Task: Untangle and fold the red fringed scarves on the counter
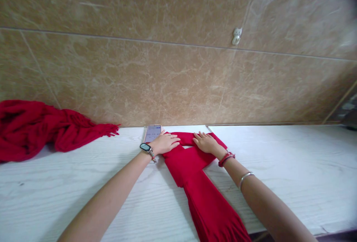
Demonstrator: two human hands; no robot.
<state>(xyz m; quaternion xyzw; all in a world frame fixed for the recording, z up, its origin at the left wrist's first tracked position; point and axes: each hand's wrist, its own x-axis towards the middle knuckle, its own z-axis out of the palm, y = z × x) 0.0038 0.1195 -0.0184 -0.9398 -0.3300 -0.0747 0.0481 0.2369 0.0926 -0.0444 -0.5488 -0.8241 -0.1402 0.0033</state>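
One tiled wall (178, 74) backs a white counter (284, 182), where a folded red scarf (185, 164) lies centrally, its tail running nearward; a bunched red scarf (30, 130) sits far left, apart. The left hand (165, 143) and right hand (206, 143) rest flat on the folded one's far end, each grip open, fingers extended, presumably keeping folds smooth. Just beyond the left, a phone (152, 133), probably placed for timing, shows blurry digits, seemingly "00:12:4"; no brand is legible.

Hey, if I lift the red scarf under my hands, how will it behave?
The red scarf would probably hang floppy, since its tail lies in soft creases. Its folds might slip open: the left hand and right hand lie flat on them. It seems unlikely to roll, lying flat on the counter.
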